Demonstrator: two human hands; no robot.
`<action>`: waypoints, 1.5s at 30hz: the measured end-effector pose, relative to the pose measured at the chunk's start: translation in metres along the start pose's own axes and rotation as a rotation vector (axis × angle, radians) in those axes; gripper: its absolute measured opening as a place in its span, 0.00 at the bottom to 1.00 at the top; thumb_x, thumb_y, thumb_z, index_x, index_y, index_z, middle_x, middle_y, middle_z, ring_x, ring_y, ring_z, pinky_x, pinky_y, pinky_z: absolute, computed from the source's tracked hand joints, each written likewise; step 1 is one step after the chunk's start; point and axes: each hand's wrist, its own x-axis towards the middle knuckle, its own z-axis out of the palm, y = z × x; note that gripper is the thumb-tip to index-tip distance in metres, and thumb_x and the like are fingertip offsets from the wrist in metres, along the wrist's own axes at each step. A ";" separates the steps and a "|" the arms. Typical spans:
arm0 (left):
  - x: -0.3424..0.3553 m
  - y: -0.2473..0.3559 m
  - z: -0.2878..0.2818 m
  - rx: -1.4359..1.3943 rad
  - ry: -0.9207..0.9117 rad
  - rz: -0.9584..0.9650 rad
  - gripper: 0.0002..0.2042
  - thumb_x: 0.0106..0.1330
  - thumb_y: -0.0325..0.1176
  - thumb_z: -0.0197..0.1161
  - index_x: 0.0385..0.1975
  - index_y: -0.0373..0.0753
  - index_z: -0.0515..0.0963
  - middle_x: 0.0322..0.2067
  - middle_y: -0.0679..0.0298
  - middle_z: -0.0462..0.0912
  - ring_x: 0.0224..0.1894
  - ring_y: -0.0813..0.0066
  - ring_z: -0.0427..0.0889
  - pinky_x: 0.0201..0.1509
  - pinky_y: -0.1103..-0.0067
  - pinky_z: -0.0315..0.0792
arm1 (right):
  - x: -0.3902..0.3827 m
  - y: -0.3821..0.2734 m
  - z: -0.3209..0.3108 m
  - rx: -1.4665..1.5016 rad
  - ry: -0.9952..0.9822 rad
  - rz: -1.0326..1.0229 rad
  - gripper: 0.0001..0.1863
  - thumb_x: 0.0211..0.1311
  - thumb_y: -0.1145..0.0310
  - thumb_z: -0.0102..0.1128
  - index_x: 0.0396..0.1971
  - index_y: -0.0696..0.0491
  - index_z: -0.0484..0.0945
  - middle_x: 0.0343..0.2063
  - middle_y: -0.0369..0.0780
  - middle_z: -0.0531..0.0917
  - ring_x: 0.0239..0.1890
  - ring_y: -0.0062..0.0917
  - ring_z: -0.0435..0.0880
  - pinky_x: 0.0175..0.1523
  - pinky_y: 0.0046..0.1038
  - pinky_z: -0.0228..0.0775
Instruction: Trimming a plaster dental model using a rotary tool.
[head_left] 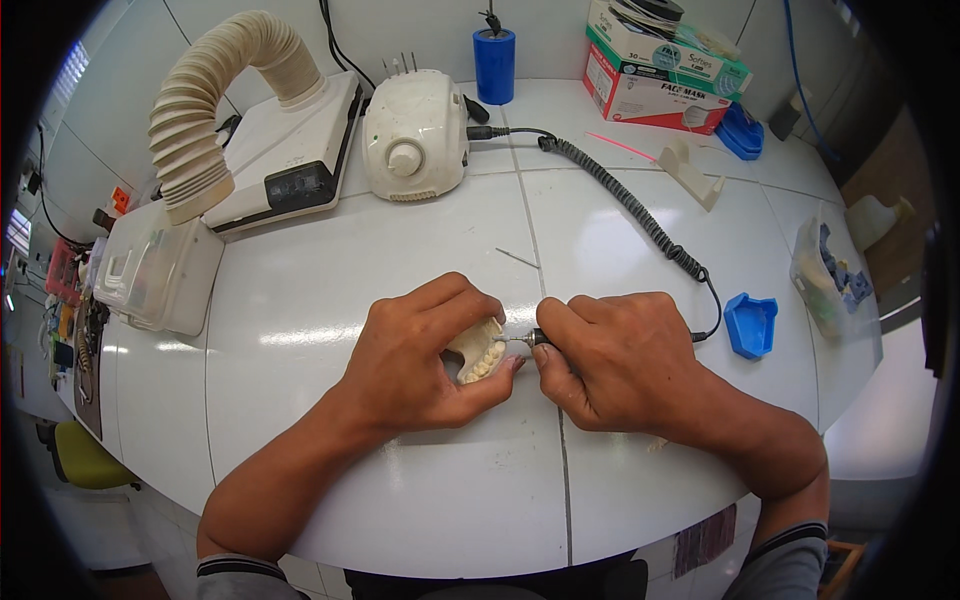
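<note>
Between the thumb and fingers of my left hand (pixel 425 350) is a cream dental cast (pixel 482 362) with a row of teeth along its side. Wrapped round a dark rotary handpiece (pixel 538 338) is my right hand (pixel 625 360), thumb and forefinger near its front end. The thin metal bur (pixel 512 339) at its tip points left and reaches the cast's edge; whether it touches, I cannot tell. A coiled black cord (pixel 640 210) runs from the handpiece to a white control box (pixel 415 135) at the back.
Back left stands a white dust extractor (pixel 290 160) with a ribbed hose (pixel 185 120). A loose bur (pixel 517 258) lies beyond my hands. To the right are a blue tray (pixel 750 325) and a plastic bag (pixel 825 270); mask boxes (pixel 650 85) and a blue cylinder (pixel 494 68) stand behind.
</note>
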 end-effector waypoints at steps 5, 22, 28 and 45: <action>0.000 0.001 -0.001 -0.006 0.001 -0.007 0.17 0.52 0.35 0.79 0.39 0.33 0.86 0.32 0.58 0.84 0.29 0.64 0.86 0.32 0.73 0.79 | 0.000 0.000 0.000 0.005 -0.001 -0.001 0.12 0.69 0.61 0.62 0.30 0.52 0.78 0.16 0.39 0.80 0.14 0.38 0.81 0.21 0.40 0.71; 0.001 0.000 0.000 -0.019 0.011 -0.007 0.17 0.51 0.35 0.79 0.38 0.33 0.86 0.31 0.58 0.84 0.28 0.63 0.85 0.33 0.73 0.78 | 0.000 0.001 0.001 0.001 0.009 0.005 0.11 0.68 0.61 0.63 0.29 0.52 0.77 0.14 0.39 0.80 0.13 0.37 0.80 0.20 0.40 0.70; 0.001 0.001 0.000 -0.024 0.004 -0.033 0.17 0.51 0.35 0.79 0.37 0.33 0.86 0.31 0.58 0.84 0.29 0.63 0.85 0.33 0.72 0.78 | 0.001 0.001 0.000 0.008 0.014 -0.005 0.12 0.69 0.61 0.63 0.29 0.52 0.78 0.15 0.40 0.80 0.13 0.38 0.80 0.20 0.40 0.70; 0.001 0.001 -0.001 -0.020 0.001 -0.029 0.17 0.51 0.35 0.79 0.37 0.32 0.86 0.30 0.58 0.84 0.28 0.63 0.85 0.33 0.72 0.78 | 0.000 0.002 0.003 0.008 0.031 -0.004 0.12 0.68 0.61 0.63 0.29 0.52 0.77 0.14 0.40 0.79 0.12 0.37 0.79 0.19 0.40 0.69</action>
